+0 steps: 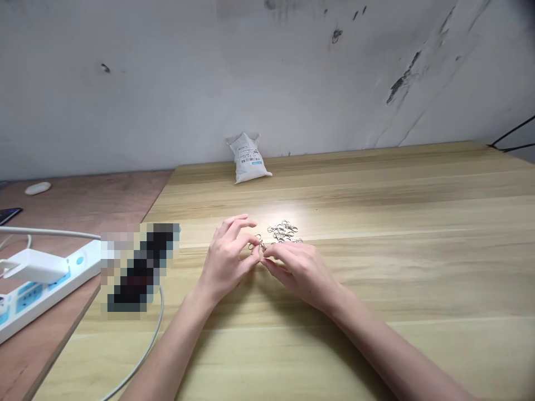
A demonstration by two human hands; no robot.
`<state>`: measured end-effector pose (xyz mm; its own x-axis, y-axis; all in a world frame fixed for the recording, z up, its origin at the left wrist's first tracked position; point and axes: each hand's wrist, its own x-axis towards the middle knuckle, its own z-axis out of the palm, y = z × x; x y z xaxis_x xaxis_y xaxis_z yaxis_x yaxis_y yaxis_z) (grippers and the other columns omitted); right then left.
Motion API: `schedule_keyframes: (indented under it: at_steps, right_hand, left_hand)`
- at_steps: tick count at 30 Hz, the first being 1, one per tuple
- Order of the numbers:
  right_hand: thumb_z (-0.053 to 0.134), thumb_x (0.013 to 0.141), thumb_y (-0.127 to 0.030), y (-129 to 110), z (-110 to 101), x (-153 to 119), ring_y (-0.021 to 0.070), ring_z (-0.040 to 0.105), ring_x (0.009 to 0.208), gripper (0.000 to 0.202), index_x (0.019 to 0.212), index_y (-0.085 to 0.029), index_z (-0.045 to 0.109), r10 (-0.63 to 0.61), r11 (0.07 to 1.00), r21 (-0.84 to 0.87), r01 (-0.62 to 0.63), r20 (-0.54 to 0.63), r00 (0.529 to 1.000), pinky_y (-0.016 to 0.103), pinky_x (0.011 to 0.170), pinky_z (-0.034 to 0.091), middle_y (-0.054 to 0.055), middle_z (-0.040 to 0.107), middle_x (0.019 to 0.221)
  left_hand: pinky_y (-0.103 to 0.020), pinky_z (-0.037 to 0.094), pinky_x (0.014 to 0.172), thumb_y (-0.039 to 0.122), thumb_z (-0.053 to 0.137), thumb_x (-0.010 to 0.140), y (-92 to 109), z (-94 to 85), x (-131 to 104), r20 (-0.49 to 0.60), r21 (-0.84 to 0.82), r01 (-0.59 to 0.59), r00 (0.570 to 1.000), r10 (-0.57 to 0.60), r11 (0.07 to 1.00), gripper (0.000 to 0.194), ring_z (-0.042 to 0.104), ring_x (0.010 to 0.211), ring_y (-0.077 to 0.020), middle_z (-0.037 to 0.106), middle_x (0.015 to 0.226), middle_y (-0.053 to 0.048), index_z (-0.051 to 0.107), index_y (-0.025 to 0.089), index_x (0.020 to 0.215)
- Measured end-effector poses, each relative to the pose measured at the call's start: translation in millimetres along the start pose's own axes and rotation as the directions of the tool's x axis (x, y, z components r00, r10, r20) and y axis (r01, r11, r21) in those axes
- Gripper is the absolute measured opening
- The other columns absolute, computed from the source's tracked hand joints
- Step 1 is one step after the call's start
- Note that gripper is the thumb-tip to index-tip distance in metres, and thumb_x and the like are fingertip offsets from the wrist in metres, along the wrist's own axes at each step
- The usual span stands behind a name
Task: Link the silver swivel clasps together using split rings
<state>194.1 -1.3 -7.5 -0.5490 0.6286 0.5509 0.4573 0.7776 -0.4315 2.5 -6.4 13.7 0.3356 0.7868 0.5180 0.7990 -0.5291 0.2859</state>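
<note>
My left hand point(229, 253) pinches a small metal swivel clasp with a ring point(253, 244) between thumb and forefinger, its other fingers held apart. From the right, my right hand point(298, 270) meets it, thumb and forefinger closed on the same clasp. The fingertips nearly touch and hide most of the piece. Just behind my right hand lies a small pile of similar metal clasps with rings point(284, 229), loose on the wooden table point(397, 239).
A white plastic pouch with a printed label point(249, 159) stands near the wall. To the left are a blurred-out dark object point(144, 267), a white cable point(156, 323) and a power strip point(83, 267) with a charger point(37, 266). A white oval object point(37, 188) lies farther back.
</note>
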Motion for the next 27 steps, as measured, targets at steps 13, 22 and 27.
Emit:
schedule_keyframes:
  at_steps: [13, 22, 27]
  right_hand:
    - [0.046, 0.088, -0.011, -1, 4, -1, 0.0099, 0.056, 0.054, 0.014, 0.097, -0.021, 0.047, 0.278, 0.909, 0.316, -0.273, 0.032, 0.960, 0.022, 0.054, 0.041, -0.001, 0.065, 0.078]
    - [0.044, 0.092, -0.014, 2, 0, 1, 0.0115, 0.055, 0.055, 0.011, 0.099, -0.021, 0.050, 0.225, 0.939, 0.251, -0.235, 0.068, 0.972, 0.023, 0.054, 0.039, 0.002, 0.068, 0.082]
    - [0.042, 0.096, -0.014, 5, -1, -1, 0.0110, 0.058, 0.060, 0.015, 0.104, -0.020, 0.054, 0.184, 0.960, 0.199, -0.195, 0.072, 0.980, 0.023, 0.057, 0.040, 0.003, 0.070, 0.089]
  left_hand:
    - [-0.044, 0.044, 0.096, 0.017, 0.062, 0.083, 7, 2.0, -1, 0.010, 0.074, 0.002, 1.000, -0.003, 0.997, 0.007, 0.052, 0.122, -0.0277, 0.066, 0.115, -0.006, 0.063, 0.021, 0.078]
    - [-0.042, 0.046, 0.096, 0.018, 0.059, 0.088, -1, 0.1, 0, 0.070, 0.009, -0.078, 0.995, 0.077, 0.997, 0.016, 0.053, 0.119, -0.0253, 0.065, 0.118, -0.005, 0.069, 0.025, 0.098]
    - [-0.044, 0.046, 0.096, 0.026, 0.064, 0.088, -8, -3.6, 1, 0.061, 0.008, -0.075, 0.995, 0.075, 0.997, 0.009, 0.053, 0.120, -0.0260, 0.065, 0.117, -0.005, 0.072, 0.025, 0.093]
